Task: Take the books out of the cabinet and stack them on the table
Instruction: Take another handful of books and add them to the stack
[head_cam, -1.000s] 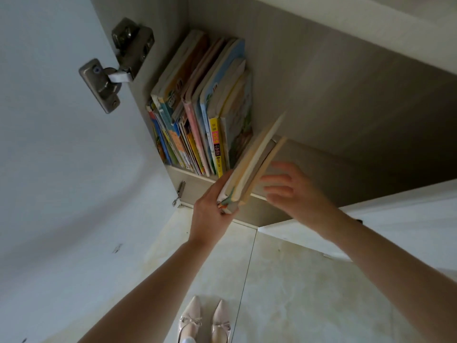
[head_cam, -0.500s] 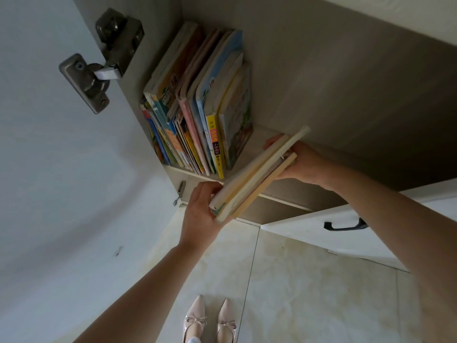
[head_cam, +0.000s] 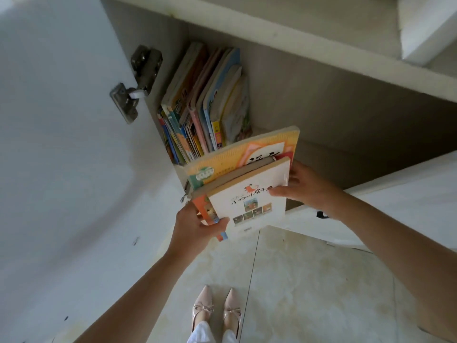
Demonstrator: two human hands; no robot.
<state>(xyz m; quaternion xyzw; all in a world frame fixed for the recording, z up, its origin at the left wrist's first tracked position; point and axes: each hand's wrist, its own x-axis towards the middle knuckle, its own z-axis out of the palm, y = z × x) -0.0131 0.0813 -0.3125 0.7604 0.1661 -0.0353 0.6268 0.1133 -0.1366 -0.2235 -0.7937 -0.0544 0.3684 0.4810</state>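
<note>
I hold a small pile of three books (head_cam: 249, 194) flat in front of the open cabinet (head_cam: 321, 100). A white-covered book lies on top, a thin one under it, and a larger yellow-orange book (head_cam: 237, 154) at the bottom. My left hand (head_cam: 195, 225) grips the pile's near left corner. My right hand (head_cam: 304, 186) holds its right edge, thumb on the white cover. Several more books (head_cam: 205, 105) stand upright in the cabinet's back left corner.
The white cabinet door (head_cam: 61, 144) stands open on the left, with a metal hinge (head_cam: 136, 82). A second white door with a black handle (head_cam: 395, 201) is on the right. Below are the tiled floor (head_cam: 309, 280) and my shoes (head_cam: 215, 310).
The pile has come out of the cabinet toward me and tipped from edge-on to flat, covers now facing up. Both hands have shifted to its sides.
</note>
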